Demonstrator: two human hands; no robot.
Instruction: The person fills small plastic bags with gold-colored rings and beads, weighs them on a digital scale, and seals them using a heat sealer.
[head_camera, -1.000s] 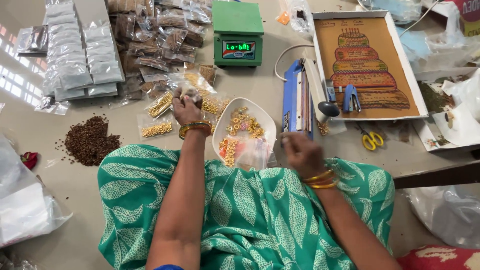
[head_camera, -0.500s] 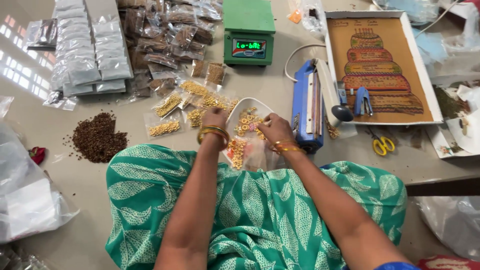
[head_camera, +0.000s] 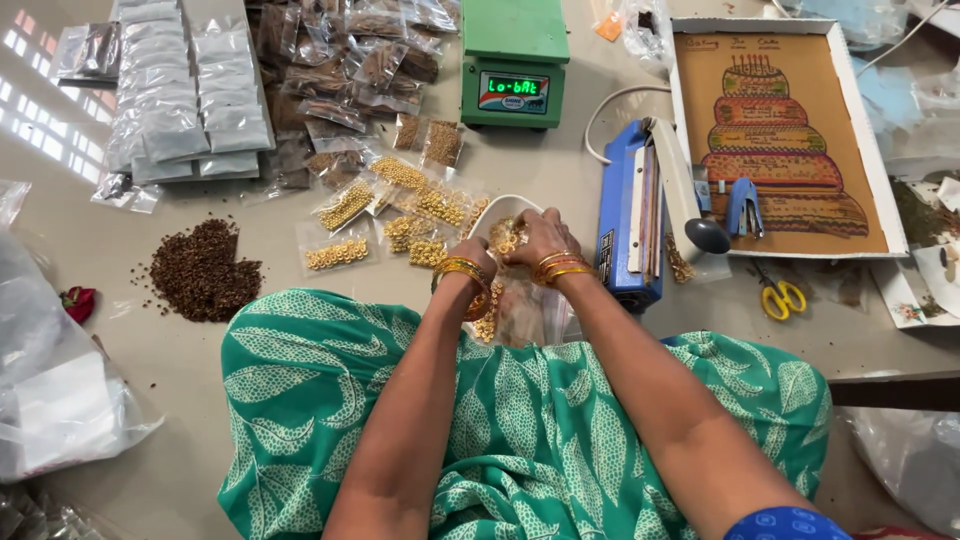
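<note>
A white bowl (head_camera: 503, 206) of small yellow ring-shaped pieces sits just past my lap. Both hands meet over it. My left hand (head_camera: 468, 256) is curled at the bowl's near left edge, on the top of a clear pouch (head_camera: 525, 312) that hangs below my wrists and holds some yellow pieces. My right hand (head_camera: 535, 238) lies palm down on the pieces in the bowl, touching the left hand, with its fingertips hidden. Gold bangles are on both wrists.
Filled clear packets of yellow pieces (head_camera: 340, 253) lie left of the bowl, beside a brown seed heap (head_camera: 203, 272). A blue heat sealer (head_camera: 635, 225) stands to the right, a green scale (head_camera: 514, 65) behind. A flat picture box (head_camera: 780, 135), yellow scissors (head_camera: 781, 297) and silver pouches (head_camera: 175, 100) are also here.
My left hand left the packets and came to the bowl. My right hand moved left from beside the sealer into the bowl, and both hands have closed together.
</note>
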